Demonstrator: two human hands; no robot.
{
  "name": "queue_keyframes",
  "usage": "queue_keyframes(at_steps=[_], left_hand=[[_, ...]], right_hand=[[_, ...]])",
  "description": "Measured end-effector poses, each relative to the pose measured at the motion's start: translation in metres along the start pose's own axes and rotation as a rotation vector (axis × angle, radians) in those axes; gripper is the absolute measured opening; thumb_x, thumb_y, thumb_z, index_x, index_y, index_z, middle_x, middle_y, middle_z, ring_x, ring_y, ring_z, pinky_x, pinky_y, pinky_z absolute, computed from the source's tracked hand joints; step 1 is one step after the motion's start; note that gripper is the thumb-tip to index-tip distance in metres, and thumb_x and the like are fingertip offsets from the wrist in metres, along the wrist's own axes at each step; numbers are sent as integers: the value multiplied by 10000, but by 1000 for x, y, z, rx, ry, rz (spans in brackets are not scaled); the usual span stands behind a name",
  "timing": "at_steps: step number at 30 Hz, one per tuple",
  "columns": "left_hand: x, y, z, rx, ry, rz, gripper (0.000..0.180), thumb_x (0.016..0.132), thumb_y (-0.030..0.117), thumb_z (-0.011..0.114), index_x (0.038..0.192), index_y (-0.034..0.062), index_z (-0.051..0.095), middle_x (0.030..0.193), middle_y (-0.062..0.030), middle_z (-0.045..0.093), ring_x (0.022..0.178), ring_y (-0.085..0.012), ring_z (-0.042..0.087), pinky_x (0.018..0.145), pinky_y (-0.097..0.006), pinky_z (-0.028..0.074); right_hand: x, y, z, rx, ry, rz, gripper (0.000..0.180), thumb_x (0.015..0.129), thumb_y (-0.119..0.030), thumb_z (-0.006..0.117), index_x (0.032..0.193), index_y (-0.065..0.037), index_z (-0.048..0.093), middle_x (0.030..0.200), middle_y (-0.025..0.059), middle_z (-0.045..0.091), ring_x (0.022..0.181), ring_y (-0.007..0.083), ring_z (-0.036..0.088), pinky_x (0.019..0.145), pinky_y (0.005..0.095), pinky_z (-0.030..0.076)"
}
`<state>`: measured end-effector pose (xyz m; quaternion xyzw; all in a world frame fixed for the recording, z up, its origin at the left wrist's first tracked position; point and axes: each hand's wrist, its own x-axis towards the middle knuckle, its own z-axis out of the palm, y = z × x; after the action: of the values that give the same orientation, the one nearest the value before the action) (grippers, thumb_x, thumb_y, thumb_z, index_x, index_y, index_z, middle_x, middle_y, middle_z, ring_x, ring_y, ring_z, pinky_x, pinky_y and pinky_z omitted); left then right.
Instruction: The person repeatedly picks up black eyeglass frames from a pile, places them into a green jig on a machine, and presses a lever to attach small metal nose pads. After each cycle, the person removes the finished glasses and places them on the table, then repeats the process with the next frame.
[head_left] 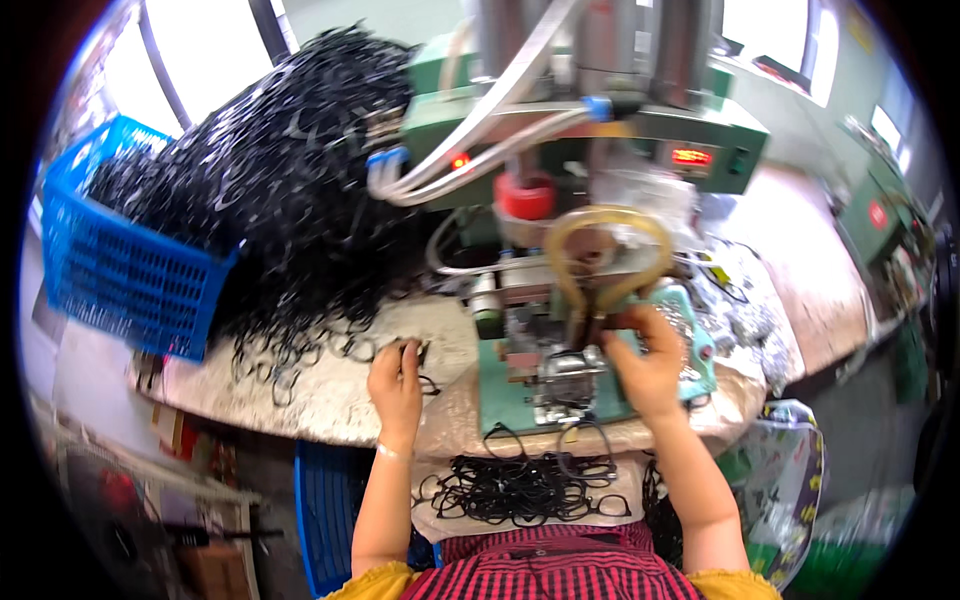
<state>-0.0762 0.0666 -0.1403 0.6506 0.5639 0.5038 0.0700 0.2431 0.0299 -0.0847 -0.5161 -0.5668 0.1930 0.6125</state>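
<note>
My left hand (397, 380) rests on the table, fingers closed on a thin black eyeglass frame (420, 365) at the edge of the big black pile. Over on the green machine base (500, 395), my right hand (645, 360) is beside the metal fixture (565, 375). Its fingers pinch a small dark part by the yellowish tube loop (610, 250). A heap of black frames (520, 485) lies on my lap below the table edge.
A huge pile of black frames (290, 170) spills from a blue plastic basket (120, 270) at left. The green machine (600, 130) with white hoses, a red knob and red displays rises ahead. A blue crate (325, 520) stands under the table. Silver foil bags (740, 310) lie right.
</note>
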Motion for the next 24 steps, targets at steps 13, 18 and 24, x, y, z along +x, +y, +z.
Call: queue_keyframes(at_steps=[13,18,24], left_hand=[[1,154,-48,-68,-337,963,399,891,308,736,715,88,454,1086,-146,736,876,-247,717,664,-323,569],[6,192,-39,44,-606,1172,319,842,322,732,719,109,530,1114,-120,681,968,-237,672,823,-339,589],[10,197,-14,69,-589,1206,223,809,269,681,779,105,533,1076,-110,694,726,-156,595,651,-275,523]], right_hand=[[-9,-36,20,603,-34,305,495,864,33,679,1315,34,475,1028,86,687,1032,133,623,966,282,457],[-18,-55,5,403,-128,228,524,887,15,643,1370,21,440,1168,145,687,1142,186,627,1041,319,426],[-6,47,-47,-910,28,-82,214,793,-124,740,993,-61,698,1193,222,640,1246,415,542,1054,484,428]])
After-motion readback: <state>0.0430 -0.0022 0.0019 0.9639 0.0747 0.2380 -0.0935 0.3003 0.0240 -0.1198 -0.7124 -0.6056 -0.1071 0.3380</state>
